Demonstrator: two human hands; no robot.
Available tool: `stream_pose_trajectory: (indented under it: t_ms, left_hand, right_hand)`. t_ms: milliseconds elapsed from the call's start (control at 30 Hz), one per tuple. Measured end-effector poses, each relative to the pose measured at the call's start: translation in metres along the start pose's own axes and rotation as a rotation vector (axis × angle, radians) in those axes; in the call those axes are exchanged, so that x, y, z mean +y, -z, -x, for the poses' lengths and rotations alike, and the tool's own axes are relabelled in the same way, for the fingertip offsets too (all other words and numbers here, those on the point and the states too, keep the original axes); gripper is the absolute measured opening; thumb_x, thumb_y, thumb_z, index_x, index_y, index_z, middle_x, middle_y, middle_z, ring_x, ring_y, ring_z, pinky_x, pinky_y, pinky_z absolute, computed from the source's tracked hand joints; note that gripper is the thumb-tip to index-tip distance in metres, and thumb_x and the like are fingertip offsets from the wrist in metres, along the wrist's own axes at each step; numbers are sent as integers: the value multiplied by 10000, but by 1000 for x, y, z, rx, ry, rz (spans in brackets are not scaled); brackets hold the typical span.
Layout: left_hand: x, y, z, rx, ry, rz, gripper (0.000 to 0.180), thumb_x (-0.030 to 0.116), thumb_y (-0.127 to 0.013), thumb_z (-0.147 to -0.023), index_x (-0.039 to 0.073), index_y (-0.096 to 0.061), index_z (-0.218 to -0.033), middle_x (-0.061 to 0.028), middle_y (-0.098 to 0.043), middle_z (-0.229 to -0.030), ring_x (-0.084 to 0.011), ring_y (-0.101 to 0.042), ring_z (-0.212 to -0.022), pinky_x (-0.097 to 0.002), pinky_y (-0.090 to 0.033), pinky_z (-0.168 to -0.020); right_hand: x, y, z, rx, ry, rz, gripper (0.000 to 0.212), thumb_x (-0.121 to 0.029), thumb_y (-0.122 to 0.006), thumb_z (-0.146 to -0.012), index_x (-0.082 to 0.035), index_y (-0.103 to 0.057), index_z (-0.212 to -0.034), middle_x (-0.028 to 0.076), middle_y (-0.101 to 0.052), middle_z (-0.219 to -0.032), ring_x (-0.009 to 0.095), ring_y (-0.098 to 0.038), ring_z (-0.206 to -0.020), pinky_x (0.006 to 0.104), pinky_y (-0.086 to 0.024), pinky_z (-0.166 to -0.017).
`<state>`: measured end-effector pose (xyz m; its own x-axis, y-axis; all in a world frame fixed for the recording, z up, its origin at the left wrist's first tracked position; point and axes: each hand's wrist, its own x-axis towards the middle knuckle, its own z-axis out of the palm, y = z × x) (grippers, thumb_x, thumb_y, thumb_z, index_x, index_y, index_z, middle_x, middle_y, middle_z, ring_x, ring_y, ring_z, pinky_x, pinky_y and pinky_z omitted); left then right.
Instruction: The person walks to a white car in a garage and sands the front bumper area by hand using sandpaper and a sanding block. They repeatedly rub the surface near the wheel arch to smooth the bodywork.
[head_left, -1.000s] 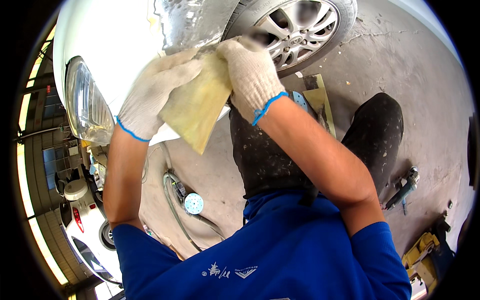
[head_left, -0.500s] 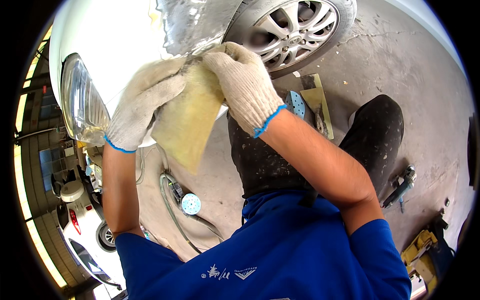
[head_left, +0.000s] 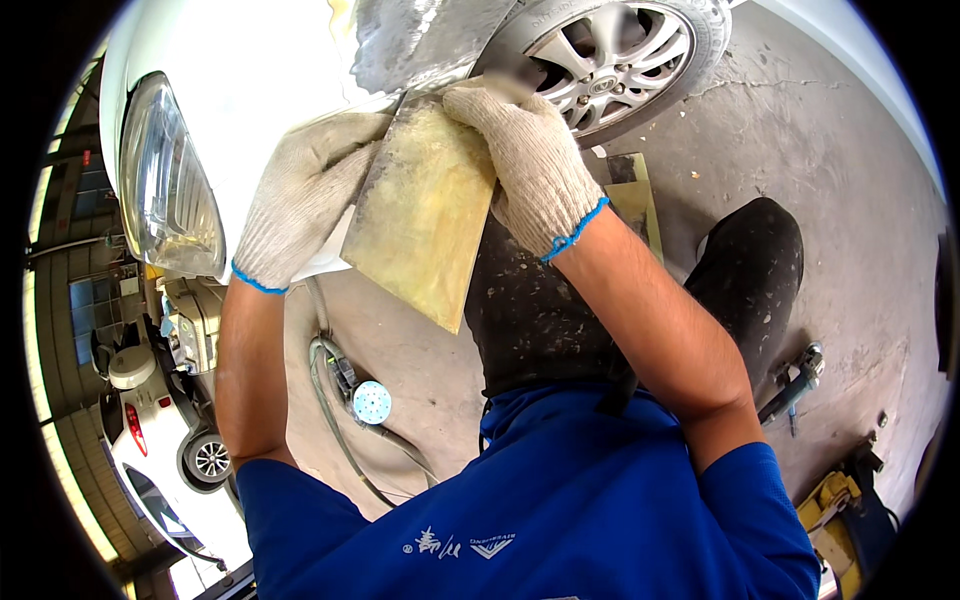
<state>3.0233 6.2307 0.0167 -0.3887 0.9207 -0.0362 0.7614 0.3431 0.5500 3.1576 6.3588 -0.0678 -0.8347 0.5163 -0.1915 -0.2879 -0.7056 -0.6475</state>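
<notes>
Both my hands wear off-white knit gloves with blue cuffs, raised against the lower edge of a white car fender (head_left: 250,70). Between them hangs a yellowish, grey-smudged flat sheet (head_left: 425,210), wide and slightly tilted; its exact kind does not show. My right hand (head_left: 530,160) is closed on the sheet's upper right edge. My left hand (head_left: 310,190) has its fingers bent at the upper left edge, their tips partly hidden. Above the hands, a bare grey metal patch (head_left: 420,40) borders the white paint beside the wheel (head_left: 605,80).
A headlight (head_left: 170,180) is at the left. On the floor lie a sander (head_left: 370,402) with its hose, a yellow-green board (head_left: 630,200) partly behind my right forearm, and a power tool (head_left: 795,385). Another white car (head_left: 180,450) stands at the far left.
The hands and the sheet have shifted right in the picture. The sheet, blurred before, now shows sharply and faces the view flatter. My right forearm now covers the blue dotted disc.
</notes>
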Motion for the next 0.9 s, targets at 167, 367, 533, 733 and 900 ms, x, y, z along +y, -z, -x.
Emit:
stream_pose_trajectory:
  t_ms: [167,367,533,733,900]
  left_hand:
    - [8,0,-1,-15,-43,-28,280,91,-531,-913,-66,-627,-1125,-141,-665,-997,-194,-647,-884,-286,-515,-790]
    - [22,-3,1,-41,95,170,291,128,-538,-926,-80,-630,-1108,-124,-643,-906,-138,-632,-727,-240,-511,-625]
    - [28,-1,4,-70,170,245,320,183,-552,-924,-61,-626,-1116,-97,-613,-911,-138,-594,-709,-249,-480,-633]
    - [33,-2,3,-82,232,219,320,194,-553,-920,-60,-636,-1096,-79,-611,-766,-118,-563,-661,-243,-464,-610]
    - [27,-2,3,-61,196,243,337,236,-585,-923,-48,-649,-1094,-94,-626,-772,-117,-573,-635,-236,-473,-578]
  right_hand:
    - [1,1,-5,-10,27,-43,224,-151,-613,-870,45,-631,-978,60,-628,-811,111,-591,-690,245,-493,-611]
    - [-14,10,-10,-16,49,30,211,-120,-633,-827,66,-639,-926,67,-621,-758,128,-584,-645,259,-490,-600]
    - [-32,37,-20,36,76,93,207,-109,-641,-819,60,-642,-939,108,-655,-802,171,-643,-690,283,-530,-628]
    - [-51,74,-25,192,-60,59,208,-159,-598,-896,10,-623,-1014,115,-683,-882,209,-695,-748,319,-585,-661]
    - [-42,34,0,1,66,74,222,-139,-661,-853,49,-634,-968,120,-664,-852,189,-662,-735,300,-561,-660]
